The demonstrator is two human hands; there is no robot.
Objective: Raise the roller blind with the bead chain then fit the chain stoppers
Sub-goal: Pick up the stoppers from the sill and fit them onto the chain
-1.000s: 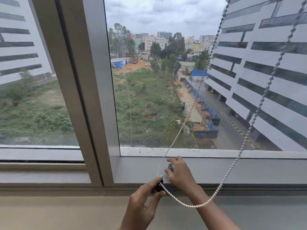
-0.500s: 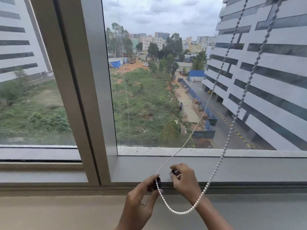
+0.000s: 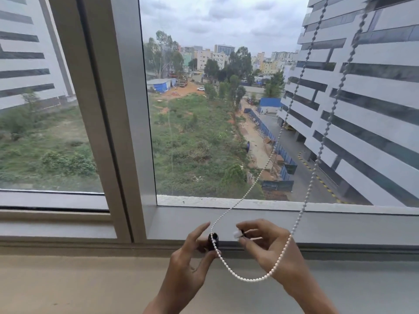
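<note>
A white bead chain (image 3: 315, 159) hangs in two strands from the upper right and loops low over the sill. My left hand (image 3: 192, 257) pinches a small black stopper (image 3: 213, 240) against the left strand of the chain. My right hand (image 3: 272, 250) holds a second small piece, black with a whitish end (image 3: 238, 234), between thumb and fingertips; the chain's loop drapes across the back of this hand. The two hands are a short gap apart. The roller blind itself is out of view above.
A grey window frame with a thick upright mullion (image 3: 127, 132) stands to the left of my hands. The beige sill (image 3: 79, 284) runs along the bottom. Glass panes fill the view ahead, with buildings and open ground outside.
My hands have moved apart: the right hand pulled away to the right with its small piece, while the left keeps the black stopper on the chain. The loop now hangs wider.
</note>
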